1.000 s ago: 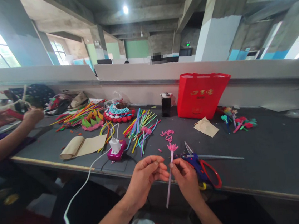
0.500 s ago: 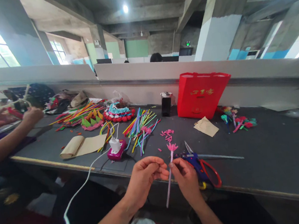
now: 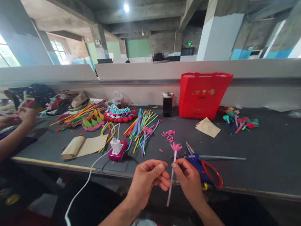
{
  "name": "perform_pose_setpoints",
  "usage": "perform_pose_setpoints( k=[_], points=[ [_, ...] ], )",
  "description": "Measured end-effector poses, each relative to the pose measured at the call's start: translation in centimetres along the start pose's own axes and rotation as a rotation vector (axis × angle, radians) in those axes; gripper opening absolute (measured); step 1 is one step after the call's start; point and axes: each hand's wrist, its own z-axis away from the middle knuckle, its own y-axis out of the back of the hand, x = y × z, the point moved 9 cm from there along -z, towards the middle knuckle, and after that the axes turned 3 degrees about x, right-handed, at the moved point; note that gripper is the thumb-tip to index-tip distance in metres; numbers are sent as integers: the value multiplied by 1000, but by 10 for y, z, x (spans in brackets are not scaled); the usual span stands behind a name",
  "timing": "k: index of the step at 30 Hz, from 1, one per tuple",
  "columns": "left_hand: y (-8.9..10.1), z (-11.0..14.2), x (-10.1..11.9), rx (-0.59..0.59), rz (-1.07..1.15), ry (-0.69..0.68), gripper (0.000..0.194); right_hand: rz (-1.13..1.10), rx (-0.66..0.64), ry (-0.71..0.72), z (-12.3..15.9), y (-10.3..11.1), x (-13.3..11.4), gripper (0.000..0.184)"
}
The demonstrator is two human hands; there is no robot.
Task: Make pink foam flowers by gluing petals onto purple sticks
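Observation:
Thumb and fingertips of my right hand [image 3: 188,177] pinch the lilac stem of a pink pipe-cleaner flower [image 3: 176,147] just below its head. The flower leans slightly right, its stem hanging past the table's front edge. My left hand [image 3: 151,180] is beside the stem, loosely curled with its fingers partly apart, and nothing shows in it. Behind my right hand lie a blue glue gun [image 3: 199,165], partly hidden, and red-handled scissors [image 3: 213,174]. Small pink pieces [image 3: 169,135] lie scattered beyond the flower.
Colourful pipe cleaners [image 3: 141,123] lie near a magenta power socket [image 3: 118,151], whose white cable hangs over the edge. A red bag [image 3: 204,94], brown paper [image 3: 208,127] and finished flowers [image 3: 245,122] are to the right. At left, a co-worker's hands [image 3: 23,116] work.
The flower's head has shifted slightly right and up, its stem still in my right hand. My left hand's fingers have moved a little. The co-worker's hands have moved left.

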Motion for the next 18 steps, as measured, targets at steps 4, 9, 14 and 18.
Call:
perform_pose_setpoints(
  k=[4, 9, 14, 18],
  points=[
    [4, -8, -4, 11, -8, 30, 33, -56, 17, -33, -2, 7, -4, 31],
    [6, -25, -11, -6, 24, 104, 39, -217, -16, -86, -6, 10, -14, 24],
    [0, -34, -12, -50, 193, 154, 41, -411, -37, -208, -5, 1, -1, 19],
    [-8, -32, -14, -105, 330, 205, 56, -353, 4, -267, -3, 0, 12, 23]
  ],
)
